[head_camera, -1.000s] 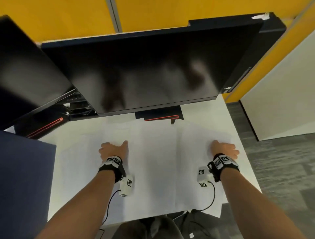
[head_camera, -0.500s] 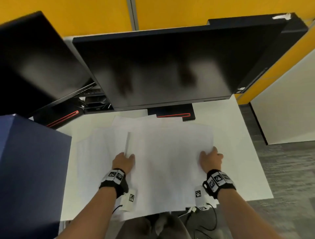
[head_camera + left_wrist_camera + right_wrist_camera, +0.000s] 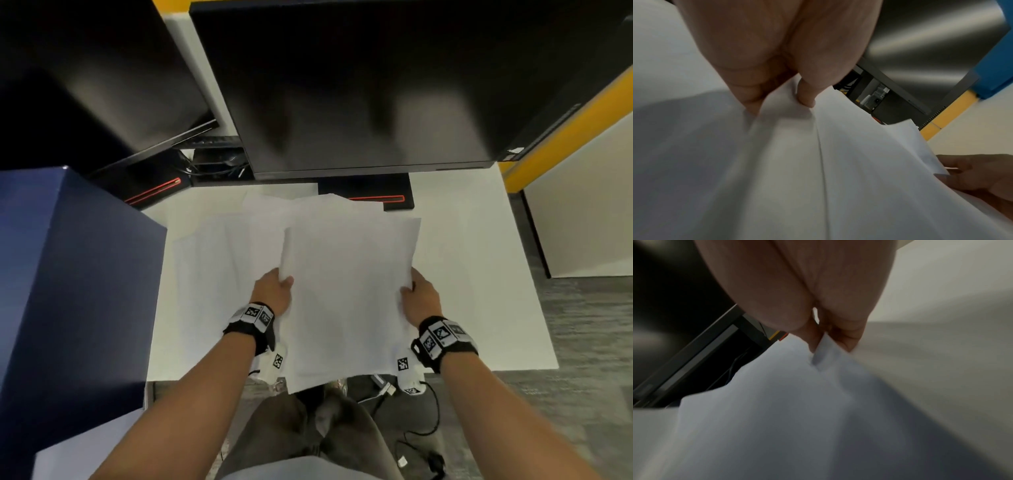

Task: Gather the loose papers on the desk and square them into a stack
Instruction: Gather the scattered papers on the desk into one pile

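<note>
A loose bundle of white papers (image 3: 346, 291) is held up over the white desk (image 3: 479, 274), its near end hanging past the desk's front edge. My left hand (image 3: 274, 291) grips the bundle's left side, thumb on top; in the left wrist view the left hand (image 3: 781, 97) pinches the papers (image 3: 818, 162) between thumb and fingers. My right hand (image 3: 419, 296) grips the right side, and in the right wrist view the right hand (image 3: 830, 340) pinches the papers (image 3: 777, 402). More white sheets (image 3: 212, 267) lie flat on the desk to the left and behind the bundle.
A large dark monitor (image 3: 370, 85) stands at the back of the desk, its stand (image 3: 366, 192) just behind the papers. A second monitor (image 3: 89, 75) sits at the back left. A dark blue box (image 3: 68, 291) borders the desk's left side. Cables lie on the floor below.
Both hands drew inward from flat on the spread sheets and took hold of the gathered papers, lifting them off the desk. The head view has tilted down and closer.
</note>
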